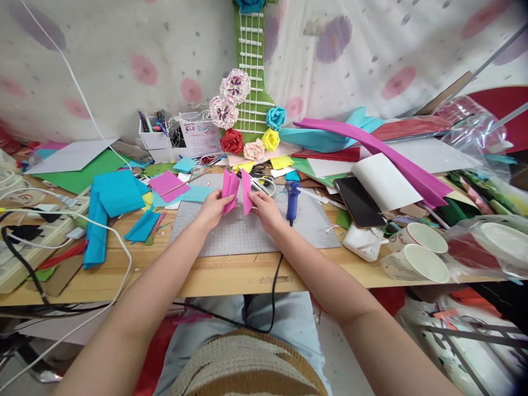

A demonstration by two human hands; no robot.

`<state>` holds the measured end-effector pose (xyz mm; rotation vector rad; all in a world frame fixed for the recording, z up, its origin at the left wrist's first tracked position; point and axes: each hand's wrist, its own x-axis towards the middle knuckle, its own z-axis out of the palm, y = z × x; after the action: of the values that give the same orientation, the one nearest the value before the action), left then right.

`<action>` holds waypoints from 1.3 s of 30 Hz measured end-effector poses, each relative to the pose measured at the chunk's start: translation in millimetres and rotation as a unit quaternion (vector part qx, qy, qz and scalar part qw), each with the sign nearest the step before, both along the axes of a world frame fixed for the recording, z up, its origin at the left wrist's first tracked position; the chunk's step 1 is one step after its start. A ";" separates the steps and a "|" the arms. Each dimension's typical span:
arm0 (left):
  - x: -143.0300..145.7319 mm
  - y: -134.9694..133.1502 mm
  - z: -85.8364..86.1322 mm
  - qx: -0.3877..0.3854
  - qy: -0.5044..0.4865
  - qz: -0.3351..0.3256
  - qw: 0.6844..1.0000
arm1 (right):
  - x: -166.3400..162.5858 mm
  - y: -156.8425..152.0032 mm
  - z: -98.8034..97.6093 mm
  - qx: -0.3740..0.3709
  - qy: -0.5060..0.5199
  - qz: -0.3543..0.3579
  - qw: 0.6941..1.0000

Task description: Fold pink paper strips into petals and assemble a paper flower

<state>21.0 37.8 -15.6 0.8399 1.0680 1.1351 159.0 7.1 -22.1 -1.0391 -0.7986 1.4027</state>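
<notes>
White plastic-looking sheeting with pink and purple blotches (192,33) hangs behind a long, pale wooden bench (231,280), which is buried in craft scraps. Flat grey gridded cutting mat (243,242) sits front and centre, presumably to protect the wood. Behind it stands a green guitar-neck-shaped panel with white bars (251,60), paper flowers round its base. White box-shaped desk organiser (202,138) has handwriting, maybe "5.05"; the rest's too small, and I can't spot any brands. Blue glue gun (292,203) is on the mat near the right hand (266,210), handy I guess. Over the mat, left hand (213,210) pinches a folded magenta paper piece (229,191); right fingers pinch another magenta piece (246,190), gap between, probably gripped low so the creases stay put.
</notes>
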 end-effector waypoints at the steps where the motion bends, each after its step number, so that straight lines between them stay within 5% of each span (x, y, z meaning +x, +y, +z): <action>1: -1.2 -3.5 -3.9 0.000 -0.021 0.006 1.000 | -1.7 0.9 3.2 -0.001 -0.005 0.006 1.000; 7: -14.1 -7.3 -16.8 0.022 -0.073 0.005 0.997 | -12.9 13.0 4.5 0.003 -0.038 0.007 0.999; 13: -16.6 -10.4 -24.5 0.058 0.033 0.004 0.998 | -31.0 13.6 -17.4 0.022 -0.037 0.073 0.996; 17: -14.3 -12.2 -23.8 0.080 0.071 -0.027 0.994 | -29.5 13.0 -20.5 0.014 -0.050 0.046 0.998; 25: -26.4 -9.0 -1.8 -0.043 -0.060 0.006 0.997 | -14.3 16.7 -17.0 0.035 -0.120 -0.011 0.992; 28: -28.5 -10.7 3.7 -0.038 -0.108 -0.056 0.992 | -11.9 17.5 -15.8 0.041 -0.146 -0.015 0.988; 32: -16.8 -16.7 -2.0 -0.048 -0.148 -0.166 0.974 | -14.7 17.4 -15.8 0.039 -0.144 0.007 0.989; 39: -6.8 -20.6 -9.6 -0.042 -0.144 -0.128 0.980 | -13.2 21.8 -19.7 0.058 -0.220 -0.039 0.973</action>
<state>14.2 17.1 -25.3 0.6988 0.7383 0.9536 145.8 28.9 -41.8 -1.2942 -1.1341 1.0559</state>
